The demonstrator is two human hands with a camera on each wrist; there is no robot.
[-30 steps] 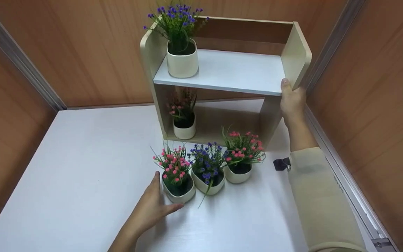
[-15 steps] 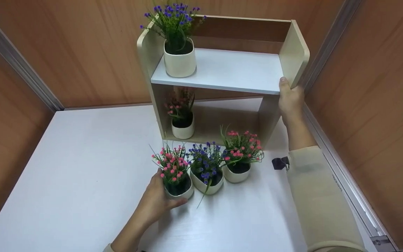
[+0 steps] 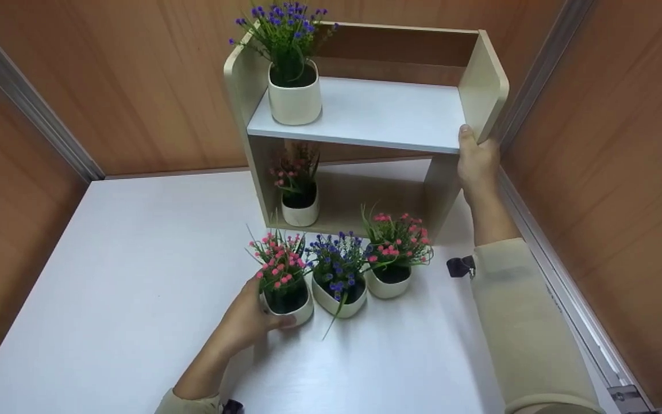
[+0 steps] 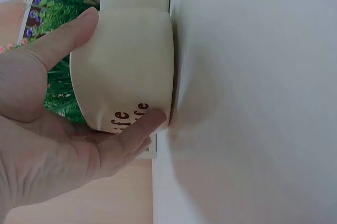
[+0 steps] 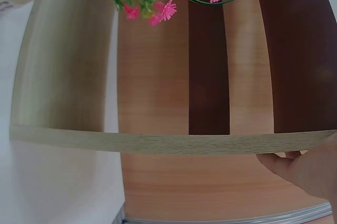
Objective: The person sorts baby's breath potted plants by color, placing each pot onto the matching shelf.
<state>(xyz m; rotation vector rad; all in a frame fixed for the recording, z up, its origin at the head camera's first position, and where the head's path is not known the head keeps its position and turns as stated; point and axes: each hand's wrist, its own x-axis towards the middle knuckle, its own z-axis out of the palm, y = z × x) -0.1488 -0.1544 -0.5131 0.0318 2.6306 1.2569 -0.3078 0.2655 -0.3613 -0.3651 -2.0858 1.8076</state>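
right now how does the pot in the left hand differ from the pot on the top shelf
The pot in the left hand carries pink flowers; the pot on the top shelf carries purple ones. The held pot is low on the white table, first in a row of three, while the shelf pot stands alone on the white board of the shelf unit. The left hand grips the first; nothing touches the second. Both pots are cream, with green stems.
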